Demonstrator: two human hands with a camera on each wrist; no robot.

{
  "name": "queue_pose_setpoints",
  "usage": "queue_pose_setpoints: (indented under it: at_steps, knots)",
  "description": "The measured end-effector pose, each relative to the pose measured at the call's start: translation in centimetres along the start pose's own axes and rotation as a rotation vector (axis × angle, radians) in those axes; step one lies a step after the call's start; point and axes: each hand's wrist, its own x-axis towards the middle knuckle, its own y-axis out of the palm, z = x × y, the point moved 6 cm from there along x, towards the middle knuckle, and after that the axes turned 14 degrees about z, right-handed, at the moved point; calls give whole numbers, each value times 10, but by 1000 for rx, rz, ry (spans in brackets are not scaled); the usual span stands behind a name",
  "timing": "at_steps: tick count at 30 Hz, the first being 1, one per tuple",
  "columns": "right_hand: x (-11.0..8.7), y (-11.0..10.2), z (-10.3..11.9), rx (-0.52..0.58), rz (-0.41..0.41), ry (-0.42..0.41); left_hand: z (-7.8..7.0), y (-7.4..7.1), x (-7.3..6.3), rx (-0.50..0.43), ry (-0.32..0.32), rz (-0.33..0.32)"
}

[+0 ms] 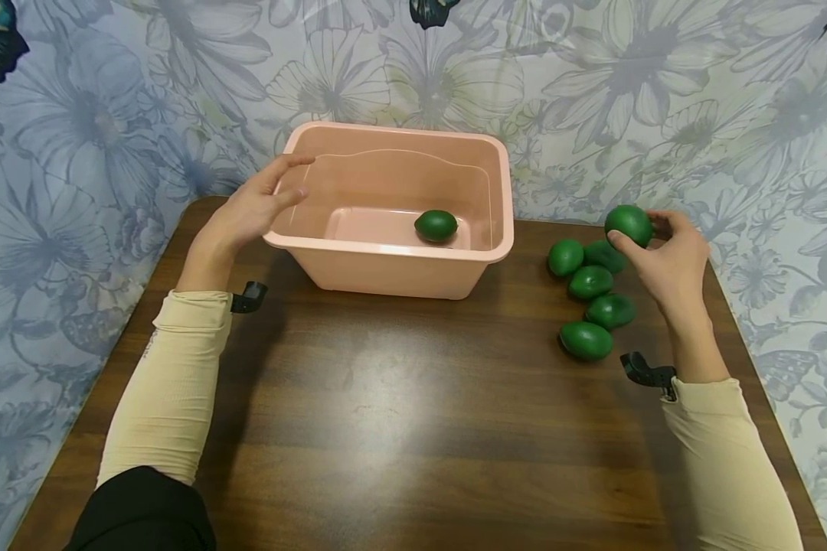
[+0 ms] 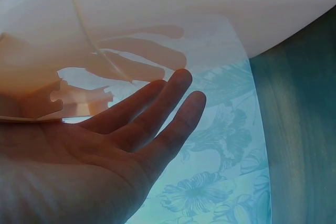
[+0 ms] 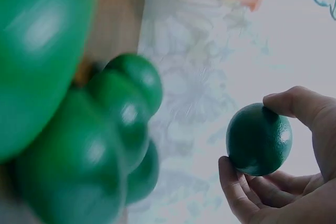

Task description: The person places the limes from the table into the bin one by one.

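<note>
In the head view my right hand (image 1: 671, 260) holds a green lime (image 1: 629, 225) above the right side of the table. The right wrist view shows this lime (image 3: 259, 139) pinched between thumb and fingertips. Several more limes (image 1: 590, 282) lie in a cluster on the table just below and left of that hand. My left hand (image 1: 251, 205) rests at the left rim of a pink plastic basin (image 1: 393, 273); its fingers (image 2: 152, 116) look straight in the left wrist view. One lime (image 1: 436, 226) lies inside the basin, toward its right.
The brown wooden table (image 1: 386, 413) stands against flower-patterned wall covering (image 1: 448, 76). The basin is at the table's far edge, left of the lime cluster. A black wrist mount (image 1: 648, 372) sticks out from the right sleeve, another (image 1: 250, 297) from the left.
</note>
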Motion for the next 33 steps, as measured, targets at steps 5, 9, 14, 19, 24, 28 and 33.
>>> queue_pose_setpoints:
  at_steps: [5,9,14,19,24,28,33]
  knots:
    - [9,9,26,42,-10,-82,0,0,0,-2,4,2]
    - [14,14,44,73,-35,-146,0,0,0,-1,1,0]
    - [19,19,67,90,-33,-180,0,0,0,-4,9,-3]
    - [27,27,92,99,-14,-222,1,1,0,-15,10,-2]
    - [37,38,116,93,6,-268,2,1,-1,-14,3,-8]
    - [43,48,129,91,23,-293,3,1,-1,-15,13,-7]
    - [51,60,145,109,58,-322,2,1,0,-15,26,-3]
